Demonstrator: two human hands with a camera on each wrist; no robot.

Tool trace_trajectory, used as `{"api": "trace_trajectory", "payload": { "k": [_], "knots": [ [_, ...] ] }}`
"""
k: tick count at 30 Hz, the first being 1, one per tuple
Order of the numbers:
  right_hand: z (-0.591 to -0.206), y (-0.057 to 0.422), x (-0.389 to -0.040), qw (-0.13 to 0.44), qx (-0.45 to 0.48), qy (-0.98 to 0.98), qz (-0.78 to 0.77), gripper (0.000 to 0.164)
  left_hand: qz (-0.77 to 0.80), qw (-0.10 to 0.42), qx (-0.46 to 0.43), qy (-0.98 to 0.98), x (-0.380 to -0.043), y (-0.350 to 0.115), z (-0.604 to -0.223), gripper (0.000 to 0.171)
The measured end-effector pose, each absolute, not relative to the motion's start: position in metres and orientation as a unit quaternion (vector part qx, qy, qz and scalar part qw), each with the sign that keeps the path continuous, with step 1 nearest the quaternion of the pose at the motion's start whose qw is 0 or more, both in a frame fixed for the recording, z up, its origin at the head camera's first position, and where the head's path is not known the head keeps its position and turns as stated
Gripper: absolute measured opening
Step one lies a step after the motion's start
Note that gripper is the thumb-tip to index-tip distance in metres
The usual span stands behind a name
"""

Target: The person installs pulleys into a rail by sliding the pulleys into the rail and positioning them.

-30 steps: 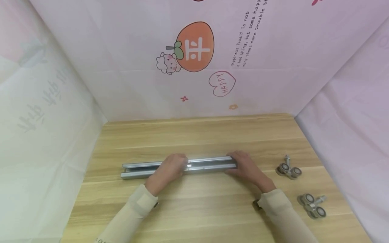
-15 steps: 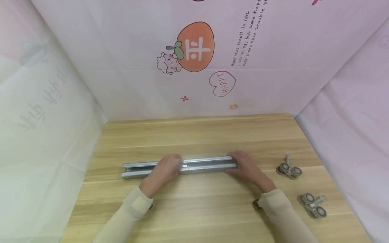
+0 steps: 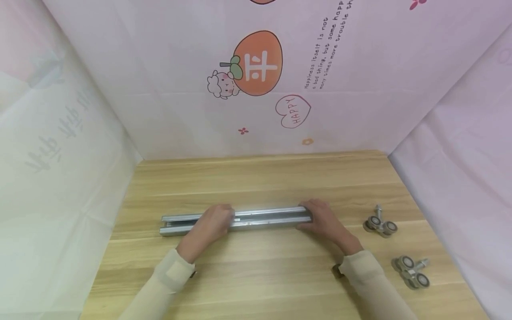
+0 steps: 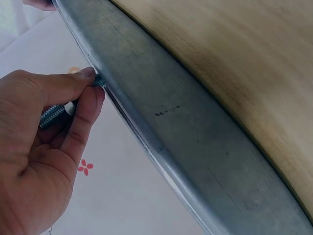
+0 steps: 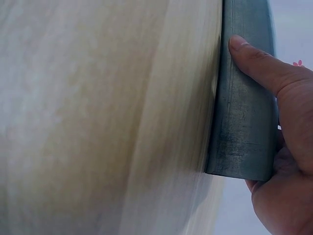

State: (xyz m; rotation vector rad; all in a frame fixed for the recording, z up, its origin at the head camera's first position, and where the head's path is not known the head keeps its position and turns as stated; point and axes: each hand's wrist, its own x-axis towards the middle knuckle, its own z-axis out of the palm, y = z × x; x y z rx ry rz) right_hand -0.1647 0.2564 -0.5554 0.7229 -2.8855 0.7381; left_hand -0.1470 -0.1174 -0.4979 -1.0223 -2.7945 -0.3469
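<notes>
Hands at a slotted metal rail (image 3: 270,222); the dial is centred on the rail's middle, 12 o'clock pointing away from the person. Compared with one second earlier, the left hand (image 3: 211,223) has been shifted a little along the rail toward 9 o'clock; a small bright fleck (image 3: 237,219) at the slot, just beside its fingers, has been displaced the same way. Essentially no change is seen in the rail, the right hand (image 3: 323,222) or the two roller carriages.

The rail is laid from 9 to 3 o'clock on a wood-grained table (image 3: 256,178), its slot turned upward. By the left hand, placed just to the 9 o'clock side of the middle, a threaded bolt (image 4: 100,81) is pinched between thumb and fingertip at the slot's edge; the gap is narrow. A second threaded length (image 4: 53,116) is partly covered by the fingers; whether both belong to one piece cannot be told. By the right hand, the rail's 3 o'clock end is gripped, the thumb laid along its near wall, the fingers mostly hidden.

One roller carriage (image 3: 381,228) is found well apart at 3 o'clock, another roller carriage (image 3: 409,272) between 3 and 4 o'clock.
</notes>
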Motion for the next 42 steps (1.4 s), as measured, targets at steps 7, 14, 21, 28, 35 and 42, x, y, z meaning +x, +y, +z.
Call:
{"api": "trace_trajectory", "payload": {
  "k": [7,14,21,28,35,42],
  "knots": [
    [-0.555,0.256,-0.164,0.036,0.235,-0.941,0.24,0.061,-0.118,0.068,-0.324,-0.936,-0.144,-0.127,-0.498,0.023],
    [-0.555,0.256,-0.164,0.039,0.236,-0.94,0.242,0.062,-0.131,0.044,-0.294,-0.946,-0.14,-0.135,-0.495,0.024],
    [-0.554,0.255,-0.162,0.042,0.239,-0.94,0.238,0.062,-0.127,0.048,-0.288,-0.948,-0.138,-0.142,-0.495,0.023],
    [-0.553,0.255,-0.162,0.042,0.236,-0.943,0.233,0.062,-0.122,0.046,-0.276,-0.952,-0.137,-0.149,-0.495,0.021],
    [-0.553,0.256,-0.162,0.038,0.237,-0.941,0.238,0.063,-0.12,0.04,-0.258,-0.958,-0.136,-0.159,-0.495,0.021],
    [-0.553,0.256,-0.163,0.037,0.234,-0.942,0.236,0.063,-0.119,0.046,-0.251,-0.96,-0.133,-0.169,-0.494,0.02]
  ]
}}
